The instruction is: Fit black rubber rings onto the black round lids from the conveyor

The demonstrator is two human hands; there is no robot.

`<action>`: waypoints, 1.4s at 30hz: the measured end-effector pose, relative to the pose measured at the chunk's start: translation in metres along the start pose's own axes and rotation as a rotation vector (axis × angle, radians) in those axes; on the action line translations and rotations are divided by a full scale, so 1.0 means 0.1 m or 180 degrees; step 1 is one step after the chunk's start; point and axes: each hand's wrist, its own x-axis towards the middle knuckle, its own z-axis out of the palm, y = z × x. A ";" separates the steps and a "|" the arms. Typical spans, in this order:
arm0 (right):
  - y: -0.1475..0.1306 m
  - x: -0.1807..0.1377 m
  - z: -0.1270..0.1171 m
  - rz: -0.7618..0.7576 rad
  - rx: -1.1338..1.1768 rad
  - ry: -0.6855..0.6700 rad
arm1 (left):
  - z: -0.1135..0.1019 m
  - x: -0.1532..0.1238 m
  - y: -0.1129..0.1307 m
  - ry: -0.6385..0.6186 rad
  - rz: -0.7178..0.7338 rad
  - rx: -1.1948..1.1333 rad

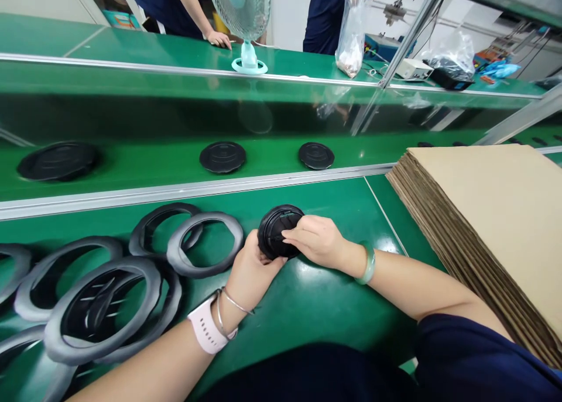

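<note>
A round black plastic disc (277, 227) is held tilted above the green bench (325, 296) between both hands. My left hand (248, 270), with a pale watch and a thin bangle at the wrist, grips its lower left edge. My right hand (317, 240), with a green bangle at the wrist, closes over its right side, fingers on the disc's face. Several grey and black rings (204, 244) lie overlapping on the bench just left of my hands.
A stack of flat cardboard sheets (496, 226) fills the right side. Three black discs (222, 156) sit on the conveyor belt (144, 165) beyond a metal rail. Farther back stand a small desk fan (243, 16), a plastic bag (351, 33) and two people, one with a hand (218, 38) on the far bench.
</note>
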 end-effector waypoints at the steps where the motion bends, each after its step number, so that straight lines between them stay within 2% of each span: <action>1: 0.00 0.00 0.00 -0.0031 -0.0035 -0.0038 | 0.00 0.00 0.00 0.0005 0.0005 0.0028; 5: 0.01 -0.03 0.00 -0.0197 -0.0221 -0.0115 | 0.00 -0.01 -0.03 -0.0042 0.0031 -0.0003; 10: 0.02 -0.03 0.01 -0.0364 -0.0265 -0.0011 | 0.01 0.01 -0.02 -0.0047 -0.0005 0.0004; 16: 0.00 0.03 0.00 -0.0154 -0.0148 -0.0090 | 0.01 -0.01 0.05 -0.0052 -0.0174 -0.0016; 29: -0.05 0.01 -0.02 0.0050 -0.0040 -0.0196 | 0.01 -0.03 0.02 -0.0016 -0.0104 0.0014; 42: -0.12 0.00 0.01 0.0108 -0.0403 -0.0736 | 0.01 -0.02 0.03 -0.0071 -0.0168 0.0030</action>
